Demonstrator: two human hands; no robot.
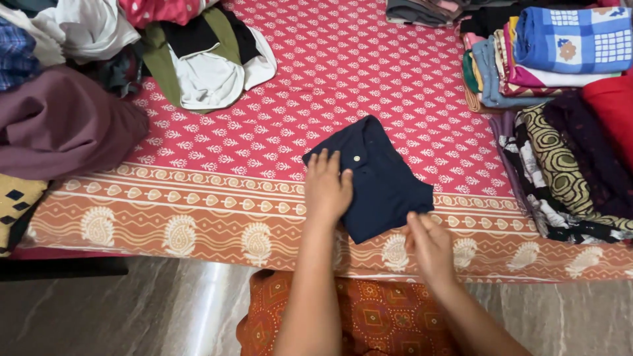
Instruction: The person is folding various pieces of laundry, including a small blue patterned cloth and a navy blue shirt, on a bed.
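While loose clothes (79,79) crowd the bed's (198,217) far left corner and folded stacks (560,99) line its right side, the red printed middle lies open; the folded navy shirt (382,178) sits near the bed's front edge; the left hand (326,188) presses flat on its left part, fingers spread; the right hand (428,247) pinches its lower right corner, fingers together.

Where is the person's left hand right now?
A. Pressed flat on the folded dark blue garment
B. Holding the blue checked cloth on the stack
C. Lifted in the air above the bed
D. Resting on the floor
A: the left hand lies flat on the left part of the folded navy garment, while the right hand pinches its near edge.
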